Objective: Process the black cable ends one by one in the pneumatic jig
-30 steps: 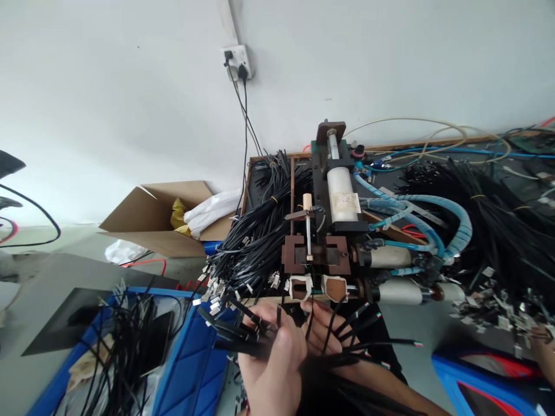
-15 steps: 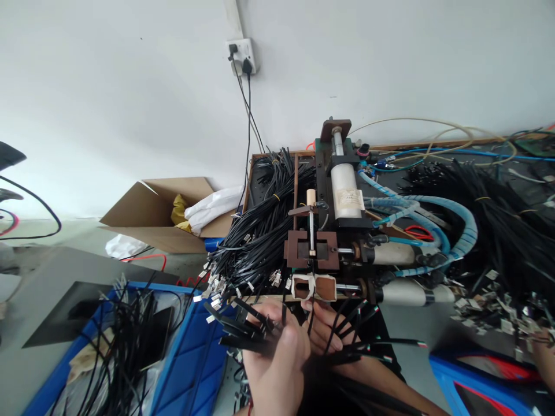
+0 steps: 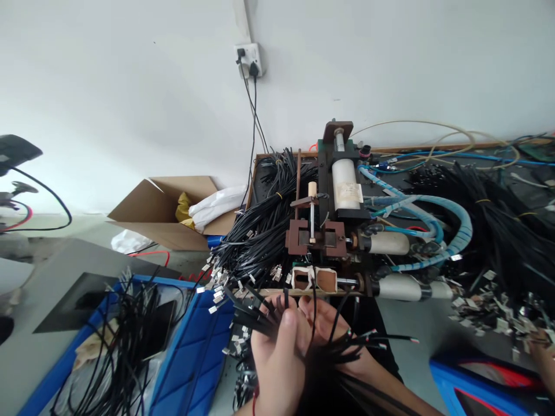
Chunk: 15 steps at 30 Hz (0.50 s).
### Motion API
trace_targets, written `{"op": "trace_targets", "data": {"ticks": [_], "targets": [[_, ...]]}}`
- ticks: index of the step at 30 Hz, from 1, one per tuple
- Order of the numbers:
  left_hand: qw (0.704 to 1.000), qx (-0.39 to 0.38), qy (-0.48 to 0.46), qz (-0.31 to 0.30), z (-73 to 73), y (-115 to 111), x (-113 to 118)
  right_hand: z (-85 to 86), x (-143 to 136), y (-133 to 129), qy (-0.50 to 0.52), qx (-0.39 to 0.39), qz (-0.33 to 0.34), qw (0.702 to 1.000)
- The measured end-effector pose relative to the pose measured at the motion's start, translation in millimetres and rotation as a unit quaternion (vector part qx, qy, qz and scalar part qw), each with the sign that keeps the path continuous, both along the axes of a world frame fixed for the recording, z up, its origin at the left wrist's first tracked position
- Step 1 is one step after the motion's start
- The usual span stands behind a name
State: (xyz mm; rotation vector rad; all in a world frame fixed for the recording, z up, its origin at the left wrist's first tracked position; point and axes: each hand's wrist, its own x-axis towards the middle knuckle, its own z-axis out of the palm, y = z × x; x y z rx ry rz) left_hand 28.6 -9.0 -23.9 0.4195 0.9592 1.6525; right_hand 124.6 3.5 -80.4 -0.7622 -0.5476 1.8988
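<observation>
At the bottom centre my left hand (image 3: 280, 338) is closed round a bunch of black cables (image 3: 247, 312), whose ends fan out to the left. Close beside it, my right hand (image 3: 327, 323) has bent fingers among the same cables; several ends with coloured wire tips stick out to its right. One cable runs up from between the hands to the pale-edged brown clamp blocks (image 3: 326, 280) of a machine. Above these blocks sits a brown metal frame (image 3: 299, 238) with a rod. White cylinders (image 3: 346, 179) and blue-wrapped hoses belong to the machine.
Bundled black cables (image 3: 260, 225) with metal connectors lie left of the machine, and another bundle (image 3: 489, 219) lies right. A blue crate (image 3: 191, 341) holds more cables. A cardboard box (image 3: 151, 214) stands behind it. At the right edge are a blue-red crate (image 3: 468, 387) and part of another person's hand.
The view has shifted slightly. The brown frame's jaws on the machine have moved apart, its right part going right. My hands stay together at the clamp blocks, with the cables still held.
</observation>
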Motion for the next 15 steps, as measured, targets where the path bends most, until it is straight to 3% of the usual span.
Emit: {"op": "trace_targets", "data": {"ticks": [6,12,15], "targets": [[0.996,-0.053,0.025,0.063,0.5,-2,3,1.1,14,-12,-0.018,0.09,-0.002,0.996],[0.999,-0.032,0.022,-0.009,-4.1,-1,10,-0.6,19,-20,-0.082,0.07,0.018,0.994],[0.998,-0.054,0.029,-0.005,-10.2,1,12,0.0,21,-18,-0.143,0.071,0.01,0.987]]}}
